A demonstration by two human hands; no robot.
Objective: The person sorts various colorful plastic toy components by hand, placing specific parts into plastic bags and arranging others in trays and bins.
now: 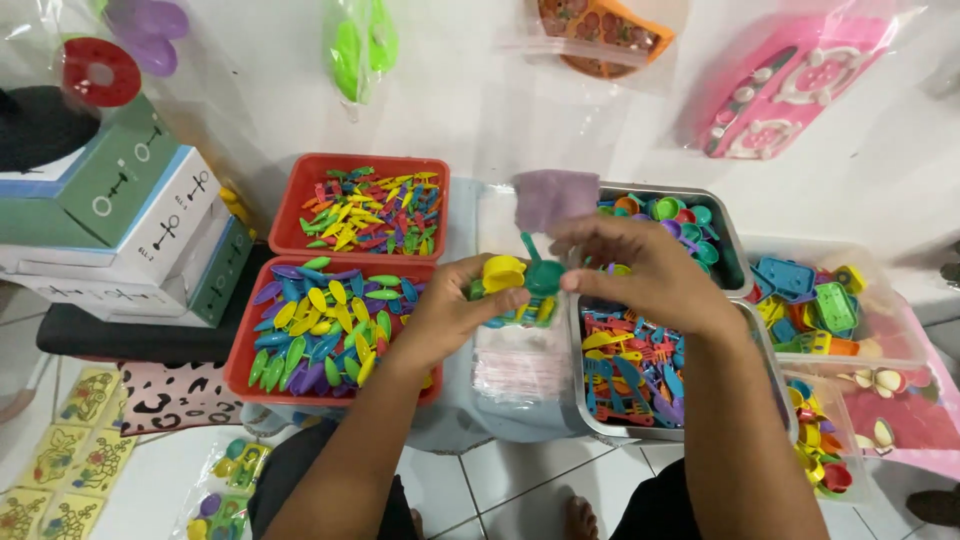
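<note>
My left hand point(450, 305) holds a small clear bag of little plastic toys point(515, 305), with a yellow cup piece point(502, 272) at its top. My right hand point(645, 270) pinches a green toy pan point(541, 272) by the bag's mouth. Both hands meet above a stack of clear plastic bags point(522, 368) on the low table. A red tray of coloured leaf-shaped pieces point(322, 325) lies just left of my left hand. Under my right wrist sits a metal tray of small toy utensils point(628, 375).
A second red tray point(370, 208) of thin coloured pieces stands behind the first. A metal tray of toy cups point(680, 225) and clear tubs of toy parts point(825, 305) are at right. Stacked cardboard boxes point(120, 215) sit left. Packaged toys hang on the wall point(790, 75).
</note>
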